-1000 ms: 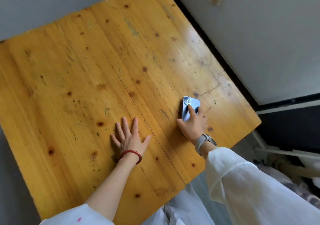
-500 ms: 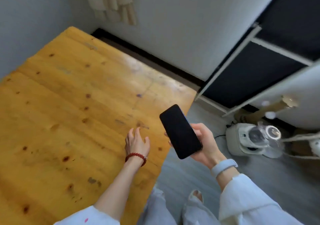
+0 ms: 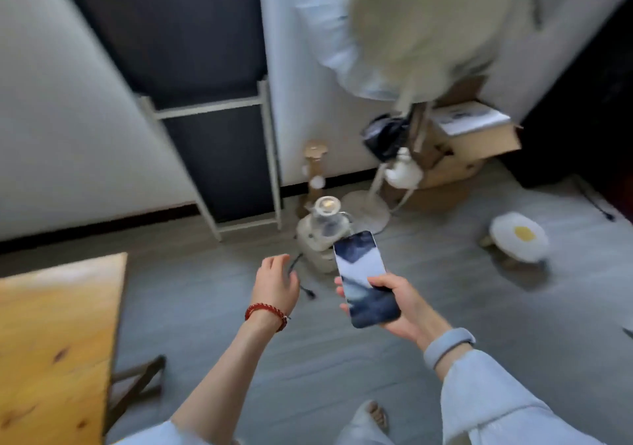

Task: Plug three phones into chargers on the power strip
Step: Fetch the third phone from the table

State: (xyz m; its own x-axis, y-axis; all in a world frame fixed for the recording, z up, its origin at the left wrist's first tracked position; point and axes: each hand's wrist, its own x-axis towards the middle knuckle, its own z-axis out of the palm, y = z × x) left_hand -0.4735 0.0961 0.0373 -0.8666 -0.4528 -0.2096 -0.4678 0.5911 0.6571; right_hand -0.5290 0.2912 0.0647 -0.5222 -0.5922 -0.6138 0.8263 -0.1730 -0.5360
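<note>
My right hand grips a phone with its dark glossy screen facing up, held in the air over the grey floor. My left hand, with a red bead bracelet on the wrist, hangs free to the left of the phone, fingers loosely apart and holding nothing. No power strip, charger or other phone shows in this blurred view. A thin dark cable lies on the floor just beyond my left hand.
The wooden table has only its corner showing at the lower left. A beige appliance stands on the floor ahead, with a fan stand, a cardboard box and a white round stool farther right. A white-framed rack leans at the wall.
My right hand lifted the phone off the table and turned it screen up. My left hand left the tabletop. My view swung right, away from the table toward the floor.
</note>
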